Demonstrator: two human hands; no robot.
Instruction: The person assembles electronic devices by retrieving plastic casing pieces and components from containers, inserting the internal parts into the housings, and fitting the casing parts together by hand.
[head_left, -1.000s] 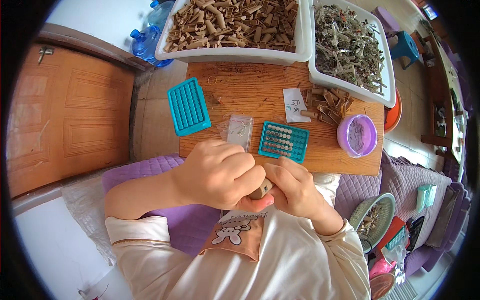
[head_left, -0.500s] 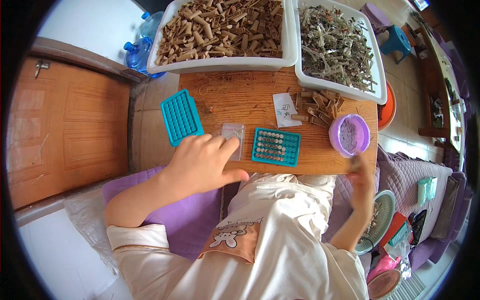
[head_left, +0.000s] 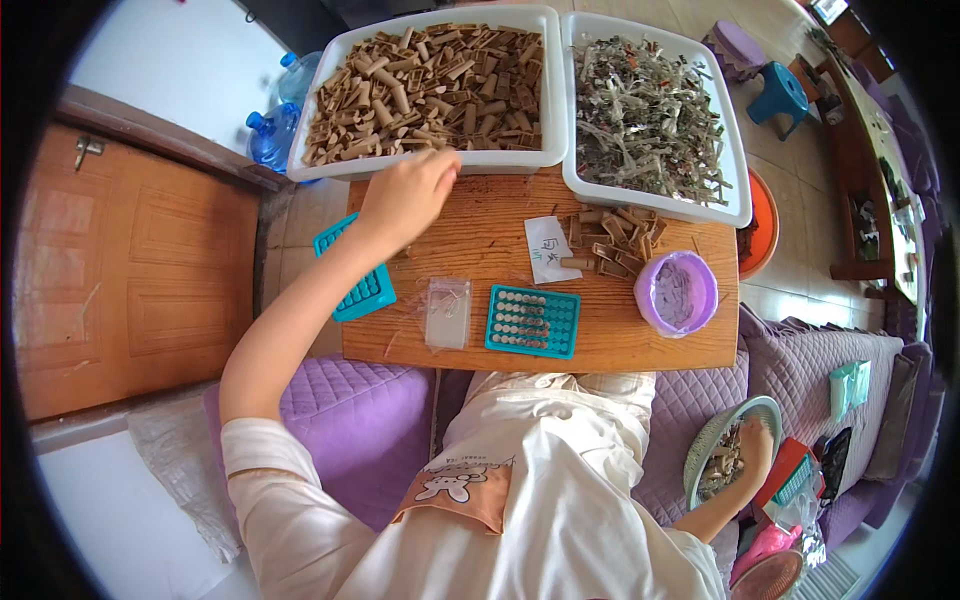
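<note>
At the near wall of a white tub (head_left: 545, 150) full of brown half-tube pieces (head_left: 400, 100), my left hand (head_left: 408, 195) is raised with its fingers curled together. Whatever they might hold is too small to see. Far to the right, my right hand (head_left: 757, 445) reaches down into a pale green basket (head_left: 700, 455) of small mixed pieces, its fingertips hidden. A teal tray (head_left: 565, 330) on the table carries rows of small round pieces in its left part. Beside it lies a clear plastic bag (head_left: 449, 315). Another teal tray (head_left: 370, 292) is partly covered by my left forearm.
A second white tub (head_left: 742, 190) holds shredded grey-green strips. Loose brown pieces (head_left: 615, 240) lie by a paper slip (head_left: 548, 250) and a purple bowl (head_left: 676, 293). Blue water bottles (head_left: 272, 138) stand on the floor behind the left side. A purple sofa (head_left: 800, 350) is at right.
My left hand has risen from above the clear bag to the brown-piece tub's near wall. My right hand has gone from beside the purple bowl down into the green basket. The view has shifted slightly.
</note>
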